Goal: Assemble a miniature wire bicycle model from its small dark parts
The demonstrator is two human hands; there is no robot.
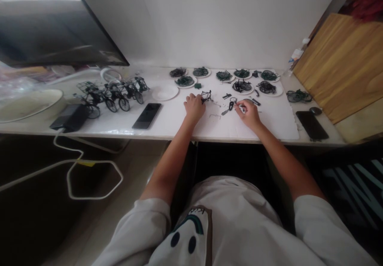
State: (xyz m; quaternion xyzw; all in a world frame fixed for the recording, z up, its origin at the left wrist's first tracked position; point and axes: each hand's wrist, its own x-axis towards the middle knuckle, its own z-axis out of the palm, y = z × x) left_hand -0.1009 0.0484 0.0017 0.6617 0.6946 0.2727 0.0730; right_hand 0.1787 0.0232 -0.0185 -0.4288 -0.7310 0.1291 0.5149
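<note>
Nearest is the person's pale shirt [233, 218], with a printed figure on its front. Beyond it runs the white counter [167, 132], with a white sheet [278, 126] under the work.

The left hand [194, 107] has its fingers closed on a small dark bicycle frame [206, 96], which is on the sheet. The right hand [249, 113] has its fingertips together on a thin piece [235, 105], too small to name, just beside a dark part [231, 105]. A flat part [225, 112] lies near it, and thin wires [215, 116] lie between the hands.

Left of the sheet is a phone [147, 115]; farther left are a black box [70, 117] with a white cable [119, 174], and a basin [30, 104]. A second, dark phone [312, 125] lies at the right, near a mouse [315, 111].

Farther back, assembled model bicycles [110, 94] stand at the left, beside a bare plate [165, 93]. Plates [277, 94] of dark bicycle parts [241, 85] line the back, before the wall [209, 26]. A screen [60, 22] is at the left, and a wooden board [341, 66] leans at the right.
</note>
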